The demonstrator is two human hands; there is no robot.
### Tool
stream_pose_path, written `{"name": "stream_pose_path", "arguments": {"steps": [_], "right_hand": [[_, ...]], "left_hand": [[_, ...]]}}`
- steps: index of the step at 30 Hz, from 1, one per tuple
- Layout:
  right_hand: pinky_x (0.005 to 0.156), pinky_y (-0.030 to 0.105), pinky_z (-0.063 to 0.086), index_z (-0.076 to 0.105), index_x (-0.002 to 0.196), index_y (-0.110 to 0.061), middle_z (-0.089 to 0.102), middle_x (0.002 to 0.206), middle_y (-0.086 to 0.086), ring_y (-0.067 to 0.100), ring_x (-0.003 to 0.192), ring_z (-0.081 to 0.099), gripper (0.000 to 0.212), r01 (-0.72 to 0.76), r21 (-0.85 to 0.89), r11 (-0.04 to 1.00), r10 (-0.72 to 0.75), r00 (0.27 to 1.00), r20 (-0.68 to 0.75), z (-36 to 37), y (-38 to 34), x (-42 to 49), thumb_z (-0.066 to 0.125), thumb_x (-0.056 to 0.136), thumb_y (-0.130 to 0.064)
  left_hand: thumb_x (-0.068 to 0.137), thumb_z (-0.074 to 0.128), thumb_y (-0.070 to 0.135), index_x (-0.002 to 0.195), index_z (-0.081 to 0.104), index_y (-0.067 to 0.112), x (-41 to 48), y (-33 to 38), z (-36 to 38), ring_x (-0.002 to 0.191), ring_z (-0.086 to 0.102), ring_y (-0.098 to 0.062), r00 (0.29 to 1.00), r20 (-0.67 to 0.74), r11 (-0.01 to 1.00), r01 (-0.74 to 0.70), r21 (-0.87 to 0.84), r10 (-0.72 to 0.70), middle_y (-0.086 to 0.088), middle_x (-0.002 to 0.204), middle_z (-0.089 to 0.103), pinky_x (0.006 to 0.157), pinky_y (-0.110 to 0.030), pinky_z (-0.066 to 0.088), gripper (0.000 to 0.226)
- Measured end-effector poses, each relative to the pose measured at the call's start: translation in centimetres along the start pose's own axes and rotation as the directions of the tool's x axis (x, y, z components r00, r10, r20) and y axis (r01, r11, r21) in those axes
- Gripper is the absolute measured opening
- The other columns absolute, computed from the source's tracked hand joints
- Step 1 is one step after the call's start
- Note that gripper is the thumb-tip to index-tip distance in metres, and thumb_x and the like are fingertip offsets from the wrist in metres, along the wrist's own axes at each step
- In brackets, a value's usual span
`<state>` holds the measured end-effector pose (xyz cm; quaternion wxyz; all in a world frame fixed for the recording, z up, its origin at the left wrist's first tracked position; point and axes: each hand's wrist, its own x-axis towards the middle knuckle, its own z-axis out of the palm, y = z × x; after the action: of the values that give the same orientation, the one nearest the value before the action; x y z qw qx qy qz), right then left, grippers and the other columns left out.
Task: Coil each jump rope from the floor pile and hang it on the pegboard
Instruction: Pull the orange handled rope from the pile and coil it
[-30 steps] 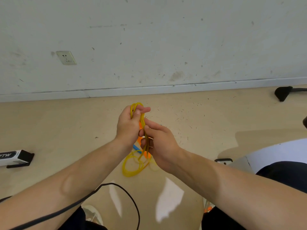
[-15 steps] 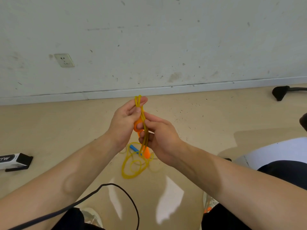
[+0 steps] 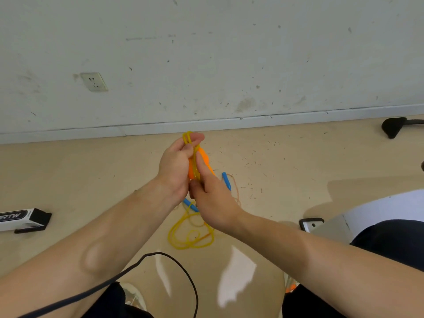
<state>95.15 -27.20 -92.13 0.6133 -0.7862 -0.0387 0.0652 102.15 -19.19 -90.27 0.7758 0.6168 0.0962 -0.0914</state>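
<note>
Shows pale beige floor (image 3: 68,180) with a slack tangle of yellow cord (image 3: 191,232) lying at six o'clock below the hands; cannot tell whether it joins the held bundle. Grips a thin yellow plastic jump rope (image 3: 195,164) in the left hand (image 3: 174,166), fingers curled round, loops poking out at twelve o'clock. Pinches the same strands with the right hand (image 3: 213,203), just at five o'clock, against smooth orange plastic handles (image 3: 204,157). Looks light, limp and springy; probably slips and uncoils unless held at the bundled middle beside the rigid handles. Notes small blue plastic handles (image 3: 226,180) on the floor near three o'clock.
</note>
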Motion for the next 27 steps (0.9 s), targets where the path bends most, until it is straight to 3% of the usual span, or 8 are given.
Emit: {"name": "stream_pose_path", "arguments": {"steps": [3, 6, 12, 16, 19, 22, 24, 27], "right_hand": [[0.053, 0.014, 0.044, -0.005, 0.159, -0.031, 0.057, 0.092, -0.002, -0.007, 0.058, 0.053, 0.073, 0.059, -0.200, 0.978, -0.058, 0.998, 0.012, -0.3, -0.2, 0.2, 0.034, 0.103, -0.006], [0.064, 0.047, 0.052, -0.008, 0.158, -0.029, 0.054, 0.078, 0.004, 0.018, 0.064, 0.056, 0.084, 0.062, -0.304, 0.951, -0.051, 0.998, 0.043, 0.0, 0.3, 0.5, 0.039, 0.093, -0.004], [0.074, 0.040, 0.047, -0.003, 0.157, -0.019, 0.046, 0.114, 0.007, 0.021, 0.092, 0.051, 0.092, 0.147, -0.392, 0.908, -0.096, 0.985, 0.147, 0.6, 0.9, 0.0, 0.054, 0.084, -0.023], [0.073, 0.030, 0.039, 0.022, 0.153, -0.021, 0.053, 0.116, 0.002, 0.015, 0.094, 0.052, 0.065, 0.149, -0.365, 0.919, -0.174, 0.984, -0.035, 1.3, 1.3, -0.7, 0.049, 0.094, -0.015], [0.068, 0.038, 0.047, 0.039, 0.136, -0.026, 0.067, 0.101, -0.003, 0.019, 0.088, 0.062, 0.035, 0.034, -0.436, 0.900, -0.127, 0.974, -0.188, 1.4, 1.3, -0.6, 0.042, 0.102, -0.024], [0.064, 0.041, 0.049, 0.041, 0.123, -0.024, 0.066, 0.086, 0.001, 0.027, 0.077, 0.062, 0.022, 0.004, -0.670, 0.742, -0.132, 0.981, -0.141, 0.5, 1.2, -0.4, 0.037, 0.103, -0.031], [0.061, 0.038, 0.046, 0.044, 0.117, -0.025, 0.063, 0.080, 0.001, 0.026, 0.073, 0.060, 0.018, 0.027, -0.616, 0.787, -0.109, 0.989, -0.096, 0.3, 0.9, -0.7, 0.035, 0.104, -0.033], [0.061, 0.034, 0.044, 0.059, 0.102, -0.025, 0.057, 0.071, -0.009, 0.015, 0.072, 0.059, 0.027, -0.069, -0.199, 0.978, 0.064, 0.997, -0.032, 0.0, 1.3, -1.0, 0.035, 0.105, -0.037]], "left_hand": [[0.100, 0.051, 0.006, 0.112, 0.065, 0.016, 0.1, 0.3, 0.0, 0.106, 0.063, -0.017, 0.999, 0.013, 0.999, 0.043, -0.028, -0.042, 0.005, 0.123, 0.070, 0.096, -0.035, 0.050, 0.021], [0.094, 0.056, -0.003, 0.119, 0.064, 0.014, 0.3, 0.2, 0.1, 0.106, 0.063, -0.012, 0.998, -0.021, 0.998, 0.057, -0.015, -0.058, 0.008, 0.115, 0.073, 0.094, -0.030, 0.048, 0.031], [0.092, 0.048, -0.010, 0.098, 0.064, 0.015, 1.7, 0.2, -0.3, 0.103, 0.070, -0.026, 0.980, -0.179, 0.996, 0.090, -0.011, -0.091, 0.003, 0.109, 0.074, 0.090, -0.044, 0.055, 0.031], [0.096, 0.044, -0.011, 0.102, 0.059, 0.013, 2.1, 0.7, 0.0, 0.068, 0.071, -0.013, 0.973, -0.199, 0.990, 0.096, -0.101, -0.115, 0.002, 0.109, 0.071, 0.074, -0.035, 0.054, 0.029], [0.095, 0.044, -0.011, 0.105, 0.058, 0.013, 2.2, 0.2, 0.4, 0.089, 0.069, -0.021, 0.964, -0.236, 0.988, 0.100, -0.115, -0.125, 0.002, 0.105, 0.071, 0.069, -0.033, 0.052, 0.029], [0.096, 0.046, -0.008, 0.096, 0.058, 0.018, 2.5, 0.3, 0.2, 0.108, 0.068, -0.031, 0.953, -0.284, 0.990, 0.076, -0.115, -0.106, 0.005, 0.100, 0.071, 0.077, -0.045, 0.055, 0.028], [0.099, 0.048, -0.005, 0.094, 0.056, 0.019, 2.9, 1.0, -0.1, 0.111, 0.067, -0.033, 0.957, -0.273, 0.988, 0.057, -0.142, -0.094, 0.005, 0.099, 0.070, 0.078, -0.049, 0.057, 0.026], [0.099, 0.050, -0.003, 0.094, 0.055, 0.018, 3.5, 2.4, -1.2, 0.113, 0.066, -0.028, 0.966, -0.226, 0.970, 0.070, -0.232, -0.123, 0.004, 0.100, 0.069, 0.072, -0.048, 0.060, 0.022]]}}
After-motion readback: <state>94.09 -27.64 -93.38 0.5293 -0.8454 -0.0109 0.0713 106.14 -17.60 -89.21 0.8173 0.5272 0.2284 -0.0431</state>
